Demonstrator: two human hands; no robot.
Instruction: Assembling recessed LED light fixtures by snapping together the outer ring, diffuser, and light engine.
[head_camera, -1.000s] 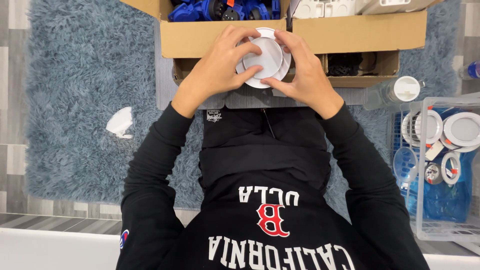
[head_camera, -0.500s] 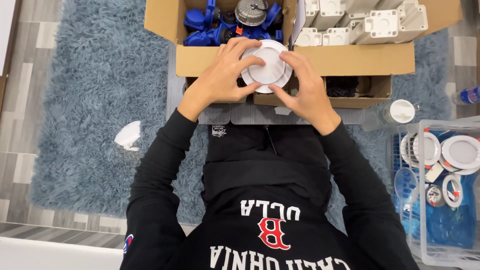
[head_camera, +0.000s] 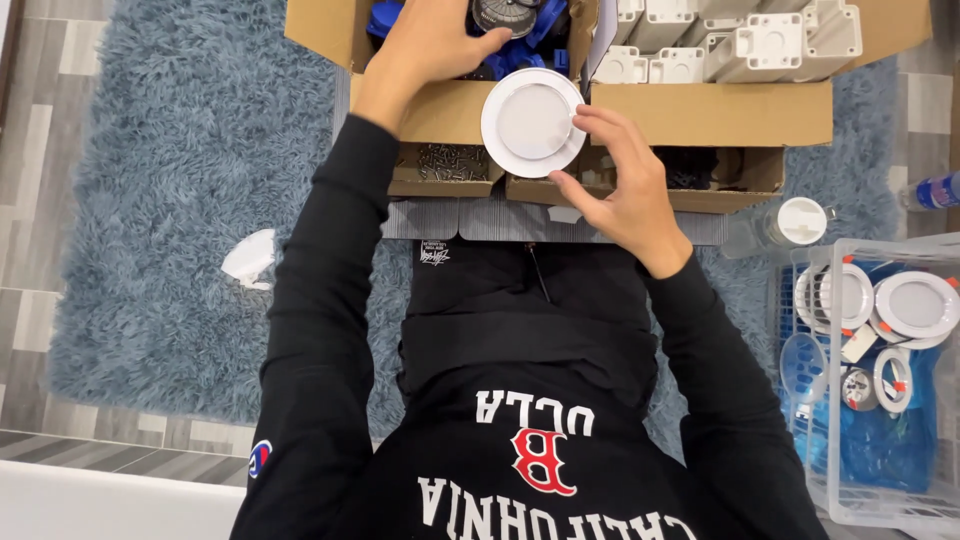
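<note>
My right hand (head_camera: 615, 175) grips a round white disc-shaped light fixture (head_camera: 531, 122) by its right rim, holding it over the front flap of a cardboard box (head_camera: 700, 105). My left hand (head_camera: 435, 40) has reached into the box's left compartment, its fingers among blue parts (head_camera: 535, 30) and next to a dark round part (head_camera: 505, 12). I cannot tell whether that hand grips anything. White plastic housings (head_camera: 740, 40) fill the box's right compartment.
A clear plastic crate (head_camera: 870, 380) at the right holds several finished white round lights and blue bags. A small white-lidded jar (head_camera: 795, 222) stands beside it. A small tray of screws (head_camera: 450, 165) sits under the box flap. A white scrap (head_camera: 250, 258) lies on the blue rug.
My left hand has let go of the white fixture and moved up into the box's left compartment. The right hand alone now holds the fixture. The view has tilted toward the box.
</note>
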